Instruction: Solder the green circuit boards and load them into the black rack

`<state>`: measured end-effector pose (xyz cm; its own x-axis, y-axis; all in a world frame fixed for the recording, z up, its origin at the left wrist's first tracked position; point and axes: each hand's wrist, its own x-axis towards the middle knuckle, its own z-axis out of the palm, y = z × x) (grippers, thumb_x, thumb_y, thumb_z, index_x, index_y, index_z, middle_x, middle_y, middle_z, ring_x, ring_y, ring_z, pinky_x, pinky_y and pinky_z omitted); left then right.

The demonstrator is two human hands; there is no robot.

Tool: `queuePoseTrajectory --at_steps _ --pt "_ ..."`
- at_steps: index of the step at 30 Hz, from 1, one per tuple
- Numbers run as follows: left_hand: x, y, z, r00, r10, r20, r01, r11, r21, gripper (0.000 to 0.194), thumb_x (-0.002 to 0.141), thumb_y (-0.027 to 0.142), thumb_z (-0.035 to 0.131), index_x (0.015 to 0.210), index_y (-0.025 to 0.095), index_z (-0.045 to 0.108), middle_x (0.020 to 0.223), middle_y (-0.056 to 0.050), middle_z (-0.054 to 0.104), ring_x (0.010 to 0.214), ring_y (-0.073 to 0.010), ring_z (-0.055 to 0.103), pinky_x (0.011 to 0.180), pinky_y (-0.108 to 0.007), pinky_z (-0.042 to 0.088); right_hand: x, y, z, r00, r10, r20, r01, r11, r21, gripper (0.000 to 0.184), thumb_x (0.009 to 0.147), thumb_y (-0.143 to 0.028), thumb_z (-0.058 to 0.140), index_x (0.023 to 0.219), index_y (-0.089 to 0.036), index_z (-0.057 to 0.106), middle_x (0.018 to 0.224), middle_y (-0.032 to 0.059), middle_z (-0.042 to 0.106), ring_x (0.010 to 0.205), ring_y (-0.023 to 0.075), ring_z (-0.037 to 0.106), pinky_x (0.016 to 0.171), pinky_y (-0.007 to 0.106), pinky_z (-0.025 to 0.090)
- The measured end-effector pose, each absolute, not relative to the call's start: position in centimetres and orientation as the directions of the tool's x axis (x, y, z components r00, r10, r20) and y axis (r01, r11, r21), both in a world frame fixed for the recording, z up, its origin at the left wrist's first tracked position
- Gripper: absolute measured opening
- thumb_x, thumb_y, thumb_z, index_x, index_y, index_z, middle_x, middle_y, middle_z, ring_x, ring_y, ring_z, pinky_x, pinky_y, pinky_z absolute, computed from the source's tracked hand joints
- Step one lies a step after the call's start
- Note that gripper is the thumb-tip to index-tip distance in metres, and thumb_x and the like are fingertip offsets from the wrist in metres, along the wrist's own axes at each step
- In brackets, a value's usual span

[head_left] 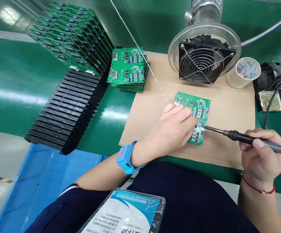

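Note:
My right hand [263, 155] grips a soldering iron [242, 137] like a pen, its tip at the right edge of a green circuit board [196, 101]. That board lies flat on a brown cardboard sheet [147, 119]. Over its left part my left hand [176, 124] is closed, fingers pinched around a thin solder wire [152, 72] that comes down from above. The fingertips are close to the iron's tip and hide part of the board. A blue strap [127, 157] circles my left wrist.
Several boards lie in a stack [128, 68] at the back left, beside a black slotted rack [60, 110] with upright boards [70, 35]. A fume extractor fan [201, 64] faces the board. Further right are a tape roll [243, 72] and an iron stand with sponge [271, 101].

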<state>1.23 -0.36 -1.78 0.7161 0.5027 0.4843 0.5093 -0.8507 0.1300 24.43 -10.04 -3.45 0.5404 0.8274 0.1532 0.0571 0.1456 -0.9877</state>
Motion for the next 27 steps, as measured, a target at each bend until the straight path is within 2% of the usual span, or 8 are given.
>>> queuePoseTrajectory --at_steps 8,21,24,27 --pt "1.2 -0.8 -1.2 0.742 0.491 0.457 0.496 -0.86 0.119 0.03 0.101 0.011 0.045 0.08 0.018 0.065 0.074 -0.002 0.056 0.073 -0.0188 0.045 0.073 -0.033 0.037 24.4 -10.0 -3.3 0.513 0.829 0.223 0.058 0.226 -0.972 0.011 0.065 -0.021 0.065 0.072 -0.026 0.073 0.054 -0.0033 0.059 0.041 0.0149 0.047 0.038 0.029 0.032" --pt "2.2 -0.8 -1.9 0.782 0.42 0.461 0.488 -0.872 -0.034 0.028 0.1 0.009 0.047 0.078 0.019 0.061 0.073 -0.002 0.055 0.074 -0.0191 0.047 0.073 -0.033 0.038 24.4 -10.0 -3.7 0.477 0.842 0.253 0.03 0.272 -0.962 0.007 0.07 -0.02 0.069 0.076 -0.021 0.073 0.056 -0.0035 0.061 0.042 0.0123 0.049 0.038 0.027 0.034" --pt "1.8 -0.1 -1.7 0.773 0.444 0.453 0.5 -0.866 -0.006 0.029 0.102 0.011 0.044 0.081 0.019 0.064 0.075 -0.002 0.058 0.074 -0.0183 0.051 0.071 -0.033 0.039 24.5 -10.0 -4.1 0.53 0.797 0.288 0.03 0.322 -0.946 0.009 0.071 -0.024 0.075 0.079 -0.019 0.074 0.06 -0.0024 0.066 0.042 0.0123 0.053 0.038 0.027 0.038" --pt "0.9 1.7 -1.6 0.716 0.578 0.393 0.564 -0.809 0.162 0.026 0.103 0.014 0.044 0.093 0.019 0.067 0.086 -0.004 0.064 0.076 -0.0173 0.056 0.067 -0.031 0.041 24.6 -10.1 -4.5 0.563 0.75 0.347 0.087 0.363 -0.927 0.014 0.079 -0.03 0.079 0.089 -0.021 0.077 0.061 -0.0034 0.067 0.044 0.0117 0.057 0.039 0.025 0.042"
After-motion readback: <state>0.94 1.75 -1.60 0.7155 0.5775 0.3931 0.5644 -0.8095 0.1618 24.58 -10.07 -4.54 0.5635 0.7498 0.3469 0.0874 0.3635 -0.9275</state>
